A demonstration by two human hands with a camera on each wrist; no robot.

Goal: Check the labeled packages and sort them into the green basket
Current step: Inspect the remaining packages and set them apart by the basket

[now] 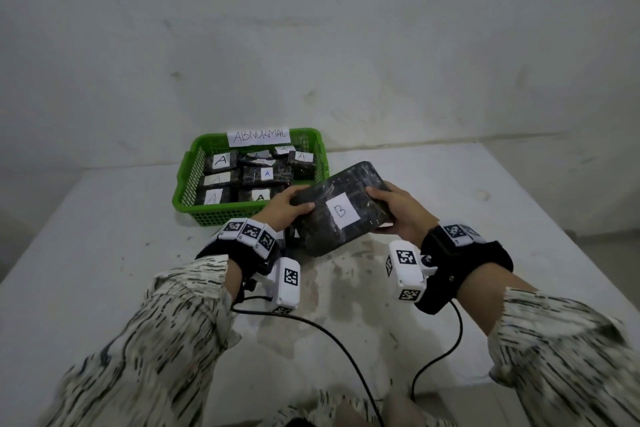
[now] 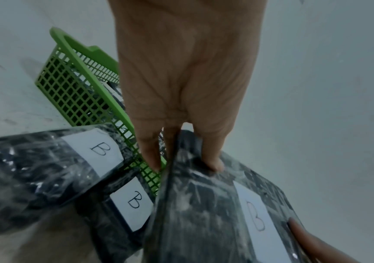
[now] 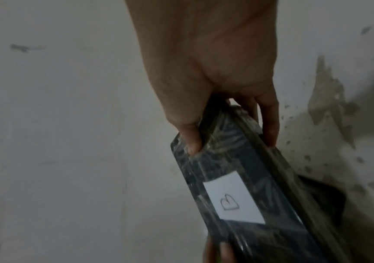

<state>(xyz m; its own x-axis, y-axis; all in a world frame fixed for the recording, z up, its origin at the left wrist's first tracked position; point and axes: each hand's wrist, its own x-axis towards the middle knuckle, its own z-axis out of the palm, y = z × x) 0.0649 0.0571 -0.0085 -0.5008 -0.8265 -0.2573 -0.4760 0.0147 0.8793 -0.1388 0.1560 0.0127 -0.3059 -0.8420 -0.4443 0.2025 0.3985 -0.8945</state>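
A black plastic-wrapped package [image 1: 341, 208] with a white label marked B is held above the table between both hands, label up. My left hand [image 1: 289, 206] grips its left end, thumb on top [image 2: 213, 162]. My right hand [image 1: 394, 206] grips its right end, thumb on top and fingers underneath [image 3: 269, 124]. The green basket [image 1: 187, 184] with an "ABNORMAL" sign sits just behind, holding several black packages labelled A. In the left wrist view two more B-labelled packages [image 2: 46, 174] [image 2: 123, 213] lie on the table under the held package [image 2: 215, 213], next to the basket [image 2: 73, 92].
The white table [image 1: 485, 218] is stained near the middle in front of me. Two black cables [image 1: 346, 350] run from the wrist cameras toward my body. A plain wall stands behind the table. The table's right edge [image 1: 588, 246] is close to my right arm.
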